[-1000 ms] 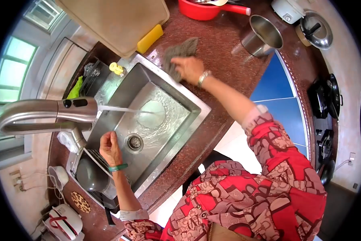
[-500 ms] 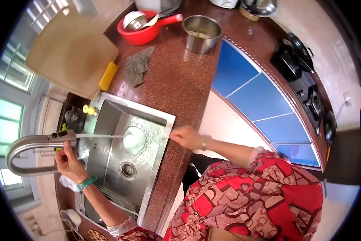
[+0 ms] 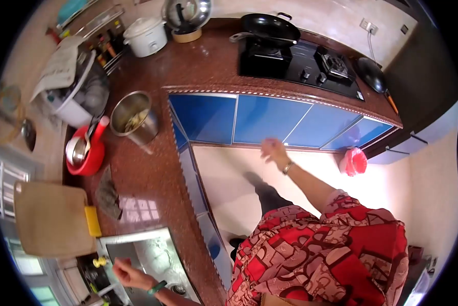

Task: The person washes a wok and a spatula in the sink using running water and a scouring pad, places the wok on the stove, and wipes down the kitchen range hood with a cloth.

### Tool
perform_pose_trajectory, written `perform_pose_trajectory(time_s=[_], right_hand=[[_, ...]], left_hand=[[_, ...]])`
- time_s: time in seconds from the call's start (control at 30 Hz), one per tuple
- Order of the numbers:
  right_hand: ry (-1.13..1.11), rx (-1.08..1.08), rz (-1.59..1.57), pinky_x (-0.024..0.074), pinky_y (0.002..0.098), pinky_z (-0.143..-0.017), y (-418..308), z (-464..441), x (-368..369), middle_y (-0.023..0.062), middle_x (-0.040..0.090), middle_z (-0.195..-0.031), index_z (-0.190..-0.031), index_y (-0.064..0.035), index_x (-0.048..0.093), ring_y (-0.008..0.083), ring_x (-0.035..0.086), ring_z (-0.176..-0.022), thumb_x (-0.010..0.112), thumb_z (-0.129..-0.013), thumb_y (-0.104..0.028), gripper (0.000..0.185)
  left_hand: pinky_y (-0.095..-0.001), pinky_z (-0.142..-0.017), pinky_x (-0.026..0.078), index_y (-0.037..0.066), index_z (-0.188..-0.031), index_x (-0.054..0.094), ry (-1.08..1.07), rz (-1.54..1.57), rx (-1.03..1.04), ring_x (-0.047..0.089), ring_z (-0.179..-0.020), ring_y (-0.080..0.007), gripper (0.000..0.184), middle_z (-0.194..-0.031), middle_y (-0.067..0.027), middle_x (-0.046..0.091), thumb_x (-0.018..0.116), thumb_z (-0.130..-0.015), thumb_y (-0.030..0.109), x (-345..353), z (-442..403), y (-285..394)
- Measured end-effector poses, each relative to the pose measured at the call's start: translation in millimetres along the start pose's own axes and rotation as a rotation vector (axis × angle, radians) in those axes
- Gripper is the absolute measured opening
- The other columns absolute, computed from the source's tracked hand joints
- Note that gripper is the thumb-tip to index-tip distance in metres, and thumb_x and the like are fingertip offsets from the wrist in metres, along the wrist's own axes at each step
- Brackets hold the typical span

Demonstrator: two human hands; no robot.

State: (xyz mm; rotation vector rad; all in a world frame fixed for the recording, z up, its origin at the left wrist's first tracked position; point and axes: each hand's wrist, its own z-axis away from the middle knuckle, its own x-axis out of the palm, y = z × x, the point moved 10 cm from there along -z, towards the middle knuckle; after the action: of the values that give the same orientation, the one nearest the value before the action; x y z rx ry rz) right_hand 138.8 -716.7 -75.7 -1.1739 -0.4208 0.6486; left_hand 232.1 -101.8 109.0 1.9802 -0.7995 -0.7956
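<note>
My left hand (image 3: 129, 274), with a green bangle at its wrist, is over the left part of the steel sink (image 3: 163, 239); its fingers look curled, and whether anything is in them is hidden. My right hand (image 3: 275, 152) hangs in the air over the floor, in front of the blue cabinets (image 3: 269, 120), fingers loosely apart and holding nothing. On the counter lies a crumpled grey cloth (image 3: 108, 195), beside a yellow sponge-like block (image 3: 92, 221). Farther back stands a steel pot (image 3: 134, 118) with pale food inside.
A red pan (image 3: 92, 160) holding bowls and a spoon stands left of the pot. The cutting board (image 3: 50, 219) leans by the window. At the back are a white cooker (image 3: 146, 38), a black wok (image 3: 269, 29) and the stove (image 3: 310, 64). A pink-lined bin (image 3: 355, 162) is on the floor.
The view has swung right toward the stove. My right hand has left the cloth and moved away from the sink edge. My left hand has come off the faucet.
</note>
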Motion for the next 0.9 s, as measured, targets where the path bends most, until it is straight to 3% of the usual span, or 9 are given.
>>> perform_pose_trajectory(time_s=[0.17, 0.23, 0.33, 0.5, 0.57, 0.63, 0.73, 0.77, 0.9], right_hand=[[0.312, -0.39, -0.105, 0.0445, 0.0238, -0.042, -147, -102, -76, 0.0078, 0.058, -0.069, -0.127, 0.0017, 0.028, 0.0135, 0.056, -0.054, 0.072, -0.071, -0.032, 0.079], [0.294, -0.48, -0.086, 0.0444, 0.0232, -0.043, -204, -132, -83, 0.0076, 0.059, -0.07, -0.13, -0.0003, 0.024, 0.0123, 0.055, -0.053, 0.073, -0.07, -0.026, 0.082], [0.188, -0.537, 0.014, 0.0435, 0.0211, -0.043, -271, -174, -82, 0.0061, 0.06, -0.071, -0.135, -0.005, 0.016, 0.0086, 0.053, -0.052, 0.073, -0.069, -0.011, 0.088], [0.12, -0.532, -0.085, 0.0405, 0.0192, -0.041, -308, -241, -105, 0.0036, 0.057, -0.065, -0.112, 0.0008, 0.05, 0.0059, 0.049, -0.049, 0.07, -0.073, -0.01, 0.045], [0.211, -0.577, -0.133, 0.0368, 0.0192, -0.039, -341, -239, -133, 0.0032, 0.056, -0.062, -0.107, 0.0013, 0.054, 0.006, 0.046, -0.045, 0.069, -0.075, -0.017, 0.04], [0.419, -0.564, -0.046, 0.0341, 0.0192, -0.038, -362, -278, -180, 0.0022, 0.054, -0.057, -0.095, 0.0008, 0.06, 0.006, 0.043, -0.043, 0.066, -0.075, -0.034, 0.041], [0.49, -0.369, 0.012, 0.0352, 0.0206, -0.041, -366, -362, -232, 0.0023, 0.056, -0.059, -0.08, -0.0035, 0.065, 0.0079, 0.047, -0.047, 0.064, -0.074, -0.043, 0.04], [0.525, -0.415, 0.021, 0.0364, 0.0211, -0.042, -377, -377, -244, 0.0024, 0.059, -0.065, -0.078, -0.0044, 0.065, 0.0087, 0.05, -0.049, 0.061, -0.075, -0.047, 0.043], [0.469, -0.317, -0.047, 0.0426, 0.0323, -0.062, -402, -453, -261, 0.0072, 0.057, -0.096, -0.111, -0.0079, 0.052, 0.0181, 0.055, -0.074, 0.056, -0.079, -0.044, 0.048]], left_hand=[[-0.0247, -0.062, 0.039, 0.0, -0.079, 0.052, -0.435, 0.07, 0.072, 0.045, -0.07, -0.0116, 0.012, -0.074, -0.0011, 0.05, 0.054, -0.084, 0.011, 239, 24, 77], [-0.0263, -0.063, 0.04, 0.001, -0.078, 0.053, -0.511, 0.121, 0.34, 0.046, -0.07, -0.0145, 0.01, -0.074, -0.0048, 0.051, 0.056, -0.081, 0.01, 330, 39, 159], [-0.0315, -0.076, 0.041, 0.001, -0.085, 0.055, -0.741, 0.187, 0.409, 0.051, -0.083, -0.0234, 0.014, -0.092, -0.0112, 0.054, 0.063, -0.073, 0.004, 473, 58, 253], [-0.0405, -0.083, 0.042, 0.004, -0.099, 0.056, -0.817, -0.023, 0.766, 0.052, -0.097, -0.0364, 0.035, -0.103, -0.0202, 0.055, 0.068, -0.071, 0.02, 645, 106, 362], [-0.0413, -0.079, 0.044, 0.004, -0.099, 0.055, -0.839, -0.134, 0.828, 0.054, -0.094, -0.0367, 0.036, -0.1, -0.02, 0.058, 0.069, -0.071, 0.023, 676, 117, 362], [-0.0432, -0.072, 0.046, 0.007, -0.102, 0.057, -1.2, -0.628, 0.549, 0.059, -0.081, -0.0376, 0.04, -0.083, -0.0186, 0.062, 0.069, -0.07, 0.027, 725, 134, 310], [-0.0453, -0.064, 0.047, 0.008, -0.096, 0.057, -1.034, -0.621, 0.661, 0.06, -0.07, -0.0376, 0.033, -0.071, -0.0167, 0.062, 0.068, -0.07, 0.026, 727, 125, 305], [-0.0426, -0.061, 0.048, 0.008, -0.079, 0.054, -0.998, -0.598, 0.688, 0.061, -0.069, -0.0355, 0.021, -0.071, -0.017, 0.062, 0.068, -0.067, 0.017, 724, 123, 311], [-0.0426, -0.059, 0.047, 0.008, -0.074, 0.052, -0.99, -0.579, 0.683, 0.061, -0.066, -0.0346, 0.021, -0.068, -0.0148, 0.061, 0.069, -0.065, 0.014, 731, 121, 297]])
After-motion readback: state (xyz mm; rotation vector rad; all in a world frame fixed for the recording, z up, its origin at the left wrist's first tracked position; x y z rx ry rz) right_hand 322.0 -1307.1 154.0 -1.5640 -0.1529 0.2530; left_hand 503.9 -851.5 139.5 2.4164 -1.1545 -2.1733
